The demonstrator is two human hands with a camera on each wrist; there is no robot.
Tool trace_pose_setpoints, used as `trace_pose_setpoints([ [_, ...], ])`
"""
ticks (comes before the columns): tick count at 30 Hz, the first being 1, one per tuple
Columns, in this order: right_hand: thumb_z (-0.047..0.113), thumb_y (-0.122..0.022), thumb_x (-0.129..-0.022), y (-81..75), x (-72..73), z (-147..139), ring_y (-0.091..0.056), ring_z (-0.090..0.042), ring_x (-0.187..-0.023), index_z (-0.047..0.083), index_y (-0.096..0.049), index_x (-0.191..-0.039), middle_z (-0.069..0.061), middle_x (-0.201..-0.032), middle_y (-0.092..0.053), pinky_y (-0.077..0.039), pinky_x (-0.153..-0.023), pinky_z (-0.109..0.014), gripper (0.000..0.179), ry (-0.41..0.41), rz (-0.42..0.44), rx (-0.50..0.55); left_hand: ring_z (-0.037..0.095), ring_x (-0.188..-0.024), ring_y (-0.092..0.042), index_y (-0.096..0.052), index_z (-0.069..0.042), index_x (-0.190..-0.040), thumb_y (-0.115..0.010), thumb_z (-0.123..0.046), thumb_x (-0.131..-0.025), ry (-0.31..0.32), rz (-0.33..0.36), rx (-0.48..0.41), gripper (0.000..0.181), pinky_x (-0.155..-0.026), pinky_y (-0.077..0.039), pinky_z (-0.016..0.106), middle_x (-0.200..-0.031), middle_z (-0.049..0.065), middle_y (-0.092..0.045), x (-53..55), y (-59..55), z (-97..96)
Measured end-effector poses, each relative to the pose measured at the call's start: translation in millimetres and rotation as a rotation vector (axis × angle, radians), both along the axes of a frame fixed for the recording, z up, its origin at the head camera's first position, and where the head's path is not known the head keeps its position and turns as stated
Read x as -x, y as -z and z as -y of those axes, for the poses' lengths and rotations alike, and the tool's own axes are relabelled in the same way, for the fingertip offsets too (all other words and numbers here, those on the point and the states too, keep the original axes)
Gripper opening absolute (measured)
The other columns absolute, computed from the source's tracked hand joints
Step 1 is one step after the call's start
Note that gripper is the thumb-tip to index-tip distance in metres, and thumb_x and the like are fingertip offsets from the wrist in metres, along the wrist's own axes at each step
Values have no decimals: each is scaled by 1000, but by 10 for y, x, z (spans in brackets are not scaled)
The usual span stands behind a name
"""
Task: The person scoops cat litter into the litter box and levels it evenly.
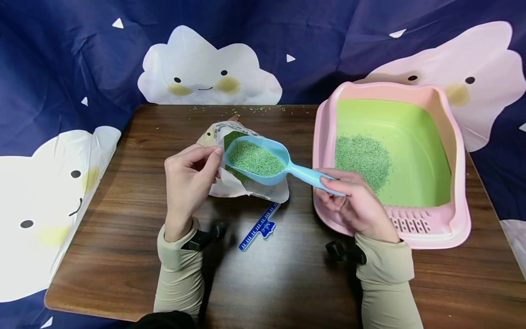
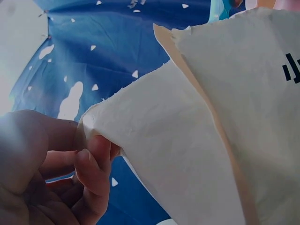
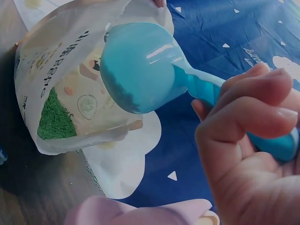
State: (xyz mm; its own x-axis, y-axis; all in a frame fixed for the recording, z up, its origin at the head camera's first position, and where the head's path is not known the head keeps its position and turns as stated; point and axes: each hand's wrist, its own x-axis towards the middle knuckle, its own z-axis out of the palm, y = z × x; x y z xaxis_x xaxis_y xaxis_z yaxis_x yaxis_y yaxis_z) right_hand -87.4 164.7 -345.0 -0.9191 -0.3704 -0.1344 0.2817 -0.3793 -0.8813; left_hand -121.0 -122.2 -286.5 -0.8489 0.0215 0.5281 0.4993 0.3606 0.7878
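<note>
1. Right hand (image 1: 353,205), lower right of centre in the head view: fingers curled round the handle of a light blue plastic scoop (image 1: 267,162), thumb lying on top of the handle. The right wrist view confirms fingers wrapped on the handle (image 3: 243,117).
2. Scoop bowl sits at frame centre, held above the mouth of the bag, roughly level, filled with green pellet cat litter (image 1: 255,158).
3. Left hand (image 1: 189,176), left of centre: fingertips and thumb pinch the torn upper edge of the white litter bag (image 1: 230,183). The left wrist view shows the paper edge (image 2: 164,140) clamped between thumb and curled fingers (image 2: 91,168).
4. Bag lies on the brown wooden table (image 1: 123,237), mouth facing right; more green litter is visible inside it in the right wrist view.
5. Pink litter box (image 1: 452,228) with green inner tray stands on the table at right of frame, just beside the right hand. A patch of green litter (image 1: 361,155) lies in the tray's left part.
6. Blue ruler (image 1: 259,227) lies flat on the table below the bag, between the two forearms.
7. Stray pellets are scattered along the table's far edge, upper centre.
8. Backdrop: dark blue cloth (image 1: 61,55) with cloud figures.
</note>
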Motion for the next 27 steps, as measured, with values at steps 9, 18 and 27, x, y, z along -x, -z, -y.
trace_pose_setpoints([
  [9,5,-42,-92,-33,-29,-68,-50,-8,-49,-4,-52,-120,-3,-64,-58,-31,-38,-24,31,-25,-53,-34,11,-40,-48,-69,0,-72,-60,-5,-82,1,10,5,14,-38,-37,19,-53,6,-53,20,36,17],
  [18,0,-37,-92,-65,-68,-118,-45,-12,-49,-4,-52,-121,-4,-62,-55,-19,-38,-35,32,-58,-136,-15,15,-39,-48,-67,5,-73,-59,2,-81,8,15,17,12,-37,-37,19,-53,11,-53,-23,-48,-7],
  [27,0,-33,-94,-137,-133,-234,-46,-11,-51,-4,-48,-124,-2,-64,-56,-15,-38,-37,34,-74,-174,-38,10,-40,-47,-67,5,-72,-59,3,-80,6,9,16,12,-37,-37,19,-53,8,-52,-21,-42,-1],
])
